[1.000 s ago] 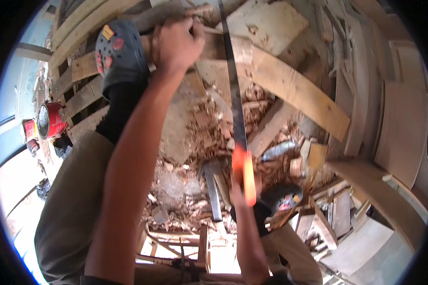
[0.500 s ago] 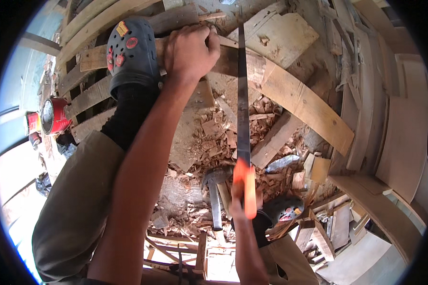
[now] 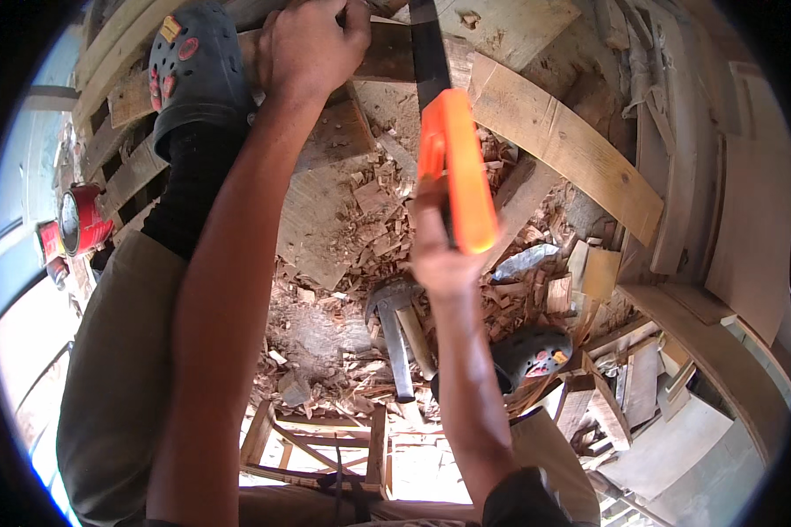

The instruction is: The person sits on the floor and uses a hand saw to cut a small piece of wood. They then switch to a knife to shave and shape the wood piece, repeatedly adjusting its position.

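Note:
My right hand [image 3: 439,255] grips the orange handle of a hand saw [image 3: 455,167]. Its dark blade runs up to the top edge and meets a dark wooden board [image 3: 387,54]. My left hand [image 3: 312,44] presses down on that board, fingers curled over its far edge. My left foot in a grey clog [image 3: 193,75] stands on the same board just left of the hand. My right foot in another grey clog [image 3: 532,356] rests on the littered ground below.
A hammer [image 3: 394,329] lies among wood chips and offcuts. A long pale plank [image 3: 571,145] slants to the right, with more boards stacked beyond. A red tin [image 3: 83,220] sits at the left. A small wooden frame [image 3: 325,443] lies near the bottom.
The saw has been drawn back toward me, so its orange handle is now much nearer and higher in view. My left hand and foot stay on the board.

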A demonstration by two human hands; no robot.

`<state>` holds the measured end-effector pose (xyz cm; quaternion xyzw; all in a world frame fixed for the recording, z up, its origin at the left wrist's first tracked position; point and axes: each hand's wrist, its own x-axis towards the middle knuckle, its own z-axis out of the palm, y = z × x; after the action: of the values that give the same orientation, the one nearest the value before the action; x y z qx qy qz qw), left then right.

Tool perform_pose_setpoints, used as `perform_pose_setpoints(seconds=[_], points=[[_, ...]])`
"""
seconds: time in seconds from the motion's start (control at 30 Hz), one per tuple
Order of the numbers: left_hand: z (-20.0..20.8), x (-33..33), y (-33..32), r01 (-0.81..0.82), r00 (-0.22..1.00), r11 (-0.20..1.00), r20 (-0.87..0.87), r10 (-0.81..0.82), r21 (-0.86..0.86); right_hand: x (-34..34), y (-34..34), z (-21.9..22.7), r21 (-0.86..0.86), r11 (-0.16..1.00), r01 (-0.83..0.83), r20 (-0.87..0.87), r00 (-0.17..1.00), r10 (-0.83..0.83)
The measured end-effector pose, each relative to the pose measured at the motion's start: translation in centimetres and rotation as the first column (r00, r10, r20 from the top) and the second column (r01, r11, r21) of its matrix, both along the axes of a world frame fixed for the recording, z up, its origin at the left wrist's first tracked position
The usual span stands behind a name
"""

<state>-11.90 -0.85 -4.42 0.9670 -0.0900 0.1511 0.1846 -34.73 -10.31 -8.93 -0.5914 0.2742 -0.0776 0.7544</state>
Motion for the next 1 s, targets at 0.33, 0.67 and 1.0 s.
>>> perform_pose_setpoints(seconds=[0.33, 0.67, 1.0], points=[[-1.6, 0.5, 0.6, 0.138, 0.973, 0.99, 0.189, -0.136, 0.005, 2.1, 0.1, 2.6, -0.389, 0.914, -0.117, -0.019, 0.993, 0.119], [-3.0, 0.8, 1.0, 0.06, 0.996, 0.998, 0.061, -0.06, 0.002, -4.2, 1.1, -0.6, -0.437, 0.898, -0.056, 0.022, 0.997, 0.073], [-4.2, 1.7, 1.8, 0.103, 0.964, 0.994, 0.25, -0.09, -0.038, -6.6, -0.1, -0.9, -0.638, 0.747, -0.188, -0.031, 0.975, 0.219]])
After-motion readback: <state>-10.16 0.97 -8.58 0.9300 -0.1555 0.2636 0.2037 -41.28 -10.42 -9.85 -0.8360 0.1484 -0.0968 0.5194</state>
